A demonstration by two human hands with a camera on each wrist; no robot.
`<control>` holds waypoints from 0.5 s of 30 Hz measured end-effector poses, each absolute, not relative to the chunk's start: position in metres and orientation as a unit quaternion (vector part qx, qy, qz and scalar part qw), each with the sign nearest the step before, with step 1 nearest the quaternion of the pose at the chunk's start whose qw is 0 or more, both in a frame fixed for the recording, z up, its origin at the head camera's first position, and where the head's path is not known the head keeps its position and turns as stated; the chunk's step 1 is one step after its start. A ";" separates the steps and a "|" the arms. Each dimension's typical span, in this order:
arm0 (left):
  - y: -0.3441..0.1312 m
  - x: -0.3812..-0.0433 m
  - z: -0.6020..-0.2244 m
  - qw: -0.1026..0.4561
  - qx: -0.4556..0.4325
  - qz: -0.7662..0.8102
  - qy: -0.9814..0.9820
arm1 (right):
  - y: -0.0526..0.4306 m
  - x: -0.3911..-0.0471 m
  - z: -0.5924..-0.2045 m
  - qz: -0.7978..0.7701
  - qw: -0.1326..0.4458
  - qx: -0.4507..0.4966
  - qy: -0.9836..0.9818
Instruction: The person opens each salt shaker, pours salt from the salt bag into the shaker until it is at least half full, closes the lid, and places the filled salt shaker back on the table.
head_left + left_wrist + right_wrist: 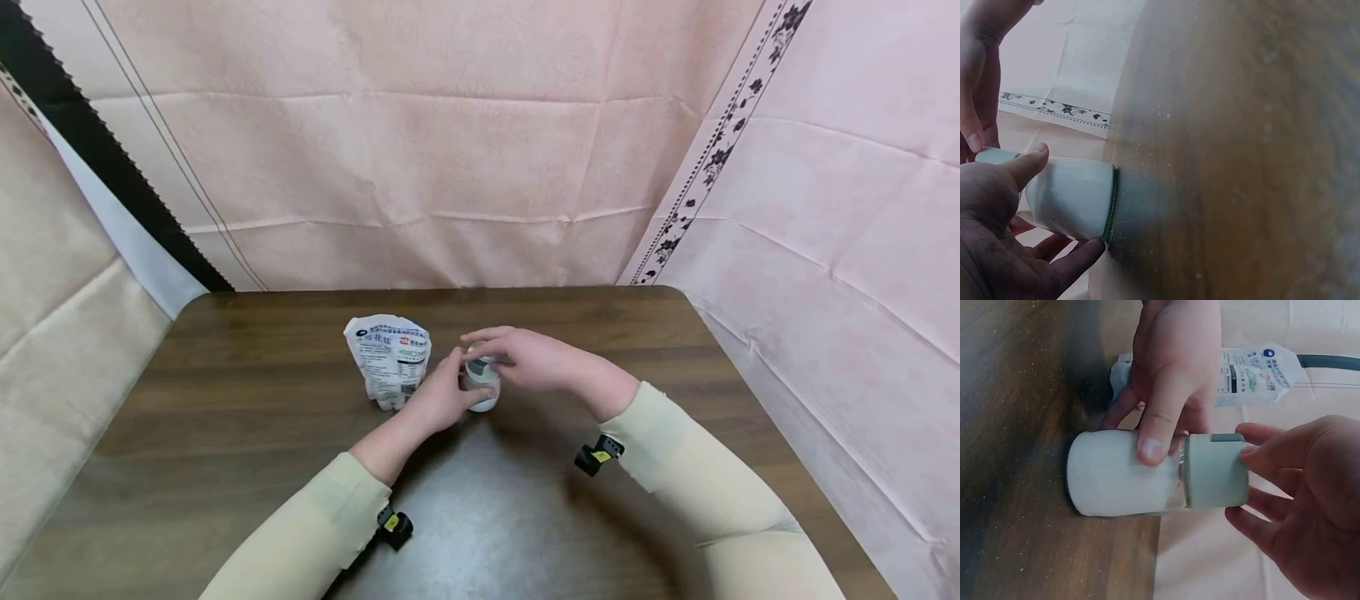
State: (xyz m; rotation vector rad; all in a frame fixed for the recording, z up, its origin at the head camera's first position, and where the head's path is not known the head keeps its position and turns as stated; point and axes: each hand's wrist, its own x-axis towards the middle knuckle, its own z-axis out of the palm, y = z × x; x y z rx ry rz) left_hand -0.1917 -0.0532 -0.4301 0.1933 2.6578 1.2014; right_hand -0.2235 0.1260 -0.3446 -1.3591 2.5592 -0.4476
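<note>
A glass seasoning jar (1110, 478) full of white powder or fine grains stands upright on the table. On top sits a pale green lid (1216, 475) with a darker green tab at its edge. My left hand (437, 398) grips the jar's body, its thumb lying along the near side in the right wrist view. From the other side, my right hand (536, 358) holds the lid between thumb and fingertips. Close to the left hand, a white printed bag (386, 362) stands, its lower part partly behind the hand in the right wrist view.
The dark wooden table (225, 450) has rounded far corners, with pink cloth (465, 167) hanging behind and along the right side. White grains (1168, 115) are sprinkled over the tabletop near the jar. A black wrist camera (395, 527) hangs under the left sleeve.
</note>
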 end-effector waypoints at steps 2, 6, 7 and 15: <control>-0.053 -0.192 -0.430 0.113 0.065 0.410 0.903 | 0.127 -0.225 -0.346 -0.150 0.106 -0.464 0.866; -0.053 -0.192 -0.431 0.113 0.070 0.411 0.902 | 0.127 -0.226 -0.348 -0.146 0.102 -0.469 0.865; -0.053 -0.193 -0.431 0.112 0.069 0.410 0.903 | 0.127 -0.226 -0.348 -0.146 0.099 -0.471 0.864; -0.053 -0.194 -0.433 0.097 0.075 0.410 0.904 | 0.124 -0.227 -0.351 -0.137 0.052 -0.482 0.864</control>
